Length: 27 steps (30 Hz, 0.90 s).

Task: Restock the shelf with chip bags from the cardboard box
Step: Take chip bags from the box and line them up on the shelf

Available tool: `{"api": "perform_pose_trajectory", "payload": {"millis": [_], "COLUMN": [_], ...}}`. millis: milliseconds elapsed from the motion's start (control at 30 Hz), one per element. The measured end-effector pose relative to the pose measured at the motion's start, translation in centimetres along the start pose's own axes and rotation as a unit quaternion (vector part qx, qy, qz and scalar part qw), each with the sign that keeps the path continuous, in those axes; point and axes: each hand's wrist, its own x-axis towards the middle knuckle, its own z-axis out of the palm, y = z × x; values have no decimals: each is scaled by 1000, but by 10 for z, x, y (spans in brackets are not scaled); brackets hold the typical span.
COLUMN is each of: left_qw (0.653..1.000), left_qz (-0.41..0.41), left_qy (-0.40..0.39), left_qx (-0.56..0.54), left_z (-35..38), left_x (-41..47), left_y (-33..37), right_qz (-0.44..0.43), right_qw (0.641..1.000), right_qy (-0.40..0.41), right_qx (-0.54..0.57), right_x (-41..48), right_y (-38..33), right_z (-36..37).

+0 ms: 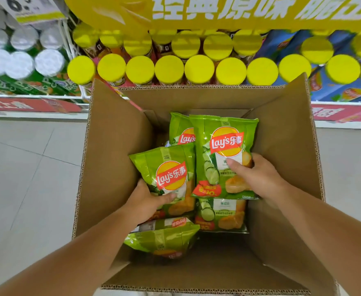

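An open cardboard box stands on the floor below me, holding several green Lay's chip bags. My left hand grips the lower edge of one green bag at the box's left side, thumb on its front. My right hand holds a second green bag on the right, thumb pressed on its face. Another bag stands behind them, one lies under the right bag, and one lies flipped at the near side.
The shelf just beyond the box is packed with yellow-lidded chip cans. Silver-lidded green cans fill the shelf to the left, blue packs the right. Grey tiled floor lies on both sides of the box.
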Motion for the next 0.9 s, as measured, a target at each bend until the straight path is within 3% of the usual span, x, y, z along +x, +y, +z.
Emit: {"api": "perform_pose_trajectory", "payload": {"millis": [267, 567, 900], "left_qw": [996, 987, 990], "left_qz": [67, 75, 71], "left_qy": [63, 121, 106], "left_qx": [10, 70, 63], "left_z": [-17, -69, -135], "left_x": [-27, -93, -221], "left_y": [14, 73, 158], "right_qz": [-23, -63, -100], "right_qw": [989, 982, 978], "right_qy": [15, 25, 19], "right_qx": [143, 175, 183], "right_x": [-13, -78, -205], "right_y": [-2, -38, -132], "right_z": [1, -18, -77]}}
